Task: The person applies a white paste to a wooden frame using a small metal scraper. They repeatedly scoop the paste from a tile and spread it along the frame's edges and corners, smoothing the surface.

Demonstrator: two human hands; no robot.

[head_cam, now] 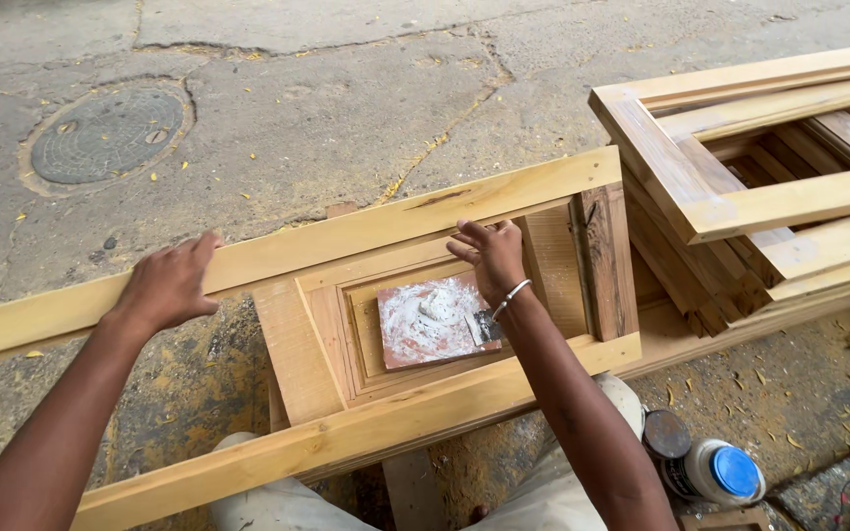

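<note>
A long wooden frame [366,228] with a recessed panel lies across my lap. My left hand [167,283] rests flat on its far rail, fingers spread over the edge. My right hand [492,258] presses its fingers against the inner moulding of the panel, a metal bangle on the wrist. Just below that hand a reddish square board [425,324] smeared with white putty lies on the panel, with a lump of putty on it. A small metal scraper [485,327] lies at the board's right edge, partly hidden under my wrist.
A stack of similar wooden frames [759,187] stands at the right. A white jar with a blue lid [725,472] and a dark round tin [665,434] lie on the ground by my knee. A round manhole cover [107,135] sits in the cracked concrete at far left.
</note>
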